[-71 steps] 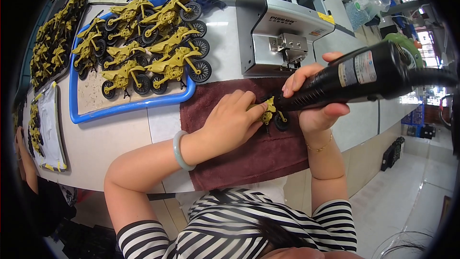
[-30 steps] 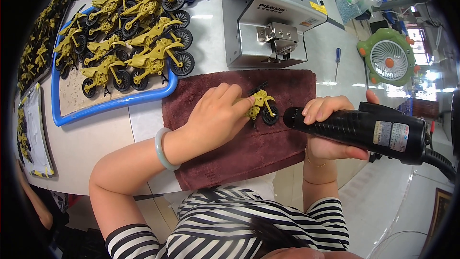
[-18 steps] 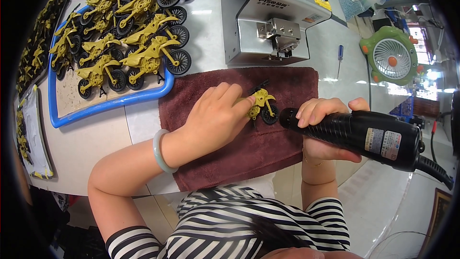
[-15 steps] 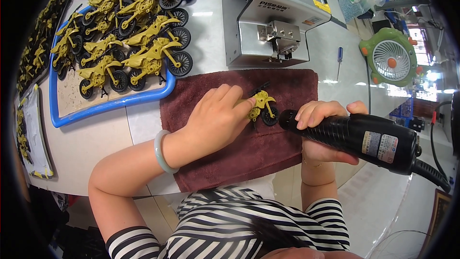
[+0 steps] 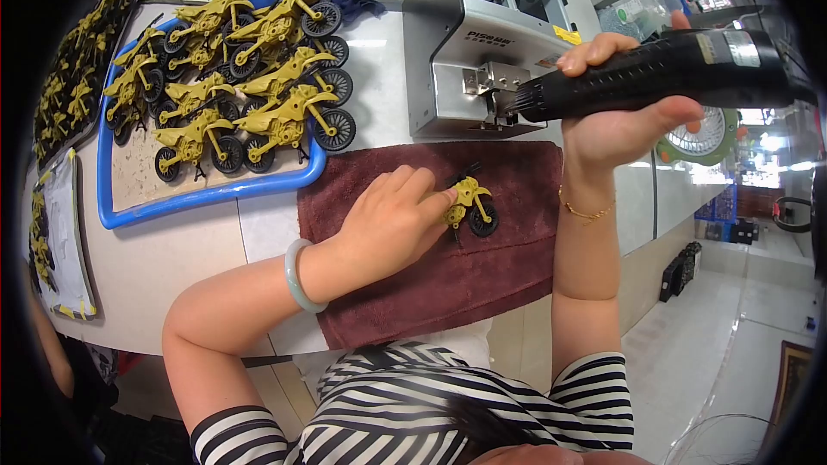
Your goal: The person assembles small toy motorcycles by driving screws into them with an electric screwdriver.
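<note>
My right hand (image 5: pixel 616 129) has just swung the black power tool (image 5: pixel 637 77) up and away from the towel (image 5: pixel 431 284); a moment ago its nose was beside the bike's front wheel (image 5: pixel 483 217), and now it lies across the metal block (image 5: pixel 493 77) on the front of the silver machine (image 5: pixel 444 82). Whether it touches that block I can't tell. As I judge it, the driving is paused and I'm at the machine for a screw. My right fingers are wrapped firmly around the tool's body. My left hand (image 5: pixel 392 215) hasn't left the yellow toy motorbike (image 5: pixel 466 198), pinching its rear end between thumb and fingers, with the bike on the maroon cloth, front wheel pointing right. As for writing, the machine's face carries bold dark lettering with a smaller line under it, plus a strip of yellow tape (image 5: pixel 568 35) near its edge. The pale label (image 5: pixel 732 47) at the tool's back end is angled away, its print too small to make out.
</note>
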### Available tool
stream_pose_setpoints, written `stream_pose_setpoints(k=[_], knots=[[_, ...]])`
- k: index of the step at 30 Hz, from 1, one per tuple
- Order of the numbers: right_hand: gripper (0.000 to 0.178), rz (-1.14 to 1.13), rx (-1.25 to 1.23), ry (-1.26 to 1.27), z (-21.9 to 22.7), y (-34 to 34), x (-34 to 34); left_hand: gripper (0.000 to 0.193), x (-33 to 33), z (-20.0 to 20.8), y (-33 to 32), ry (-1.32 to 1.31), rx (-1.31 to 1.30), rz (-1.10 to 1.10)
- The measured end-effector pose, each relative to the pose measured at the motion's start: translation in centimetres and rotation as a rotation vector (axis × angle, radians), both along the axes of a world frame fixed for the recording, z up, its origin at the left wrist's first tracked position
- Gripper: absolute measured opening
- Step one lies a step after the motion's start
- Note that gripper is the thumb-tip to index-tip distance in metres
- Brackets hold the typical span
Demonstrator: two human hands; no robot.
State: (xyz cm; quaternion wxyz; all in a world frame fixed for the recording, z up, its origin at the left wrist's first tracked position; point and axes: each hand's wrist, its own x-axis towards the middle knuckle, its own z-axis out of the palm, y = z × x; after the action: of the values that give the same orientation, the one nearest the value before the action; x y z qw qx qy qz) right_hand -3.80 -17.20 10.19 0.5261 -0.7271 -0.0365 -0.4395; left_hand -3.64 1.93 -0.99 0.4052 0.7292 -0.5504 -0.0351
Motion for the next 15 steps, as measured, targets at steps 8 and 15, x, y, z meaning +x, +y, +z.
stream_pose_setpoints(k=[8, 15], knots=[[0.092, 0.376, 0.291, -0.029, -0.8, 2.8, -4.1, 0.037, 0.0, -0.3, 0.2, 0.0, -0.009, 0.024], [0.096, 0.409, 0.252, 0.096, -2.7, 6.0, -8.7, 0.037, -0.1, -0.2, 0.2, 0.014, -0.014, 0.029]])
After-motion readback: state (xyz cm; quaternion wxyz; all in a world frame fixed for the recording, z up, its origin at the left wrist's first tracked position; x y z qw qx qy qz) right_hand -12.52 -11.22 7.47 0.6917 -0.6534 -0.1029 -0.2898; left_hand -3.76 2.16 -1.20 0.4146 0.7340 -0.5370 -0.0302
